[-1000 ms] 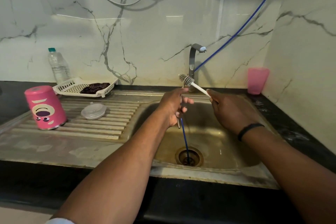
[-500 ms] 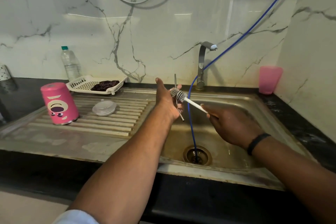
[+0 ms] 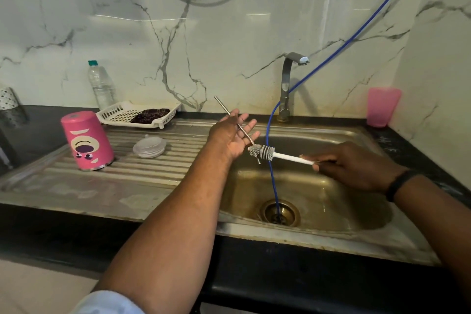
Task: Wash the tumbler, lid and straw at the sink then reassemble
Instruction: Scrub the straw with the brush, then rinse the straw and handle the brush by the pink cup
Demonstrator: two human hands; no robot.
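Over the left edge of the sink basin (image 3: 356, 214), my left hand (image 3: 230, 135) is turned palm-up with the fingers spread wide and nearly flat. The metal straw (image 3: 224, 107) lies across that open palm, not pinched, just resting against the base of my fingers. Its long axis runs on a diagonal: the upper end points up and away to the left, toward the marble wall, and the lower end points down to the right, poking out past the heel of my hand over the basin.

My right hand (image 3: 354, 166) is closed around the white handle of the brush (image 3: 263, 151), fingers curled tight near the handle's far end. The brush lies almost level, bristle head pointing left, and the bristles meet the straw near its lower end, crossing it.

On the ribbed draining board (image 3: 153, 171) to my left, the pink tumbler (image 3: 86, 140) stands upside down, mouth on the metal. The clear lid (image 3: 149, 146) sits just beside it on the right, apart from it. A blue hose (image 3: 272, 176) hangs down just right of the brush head and runs into the drain (image 3: 279, 213). The tap (image 3: 288, 84) stands behind the basin; I cannot tell whether water is running.
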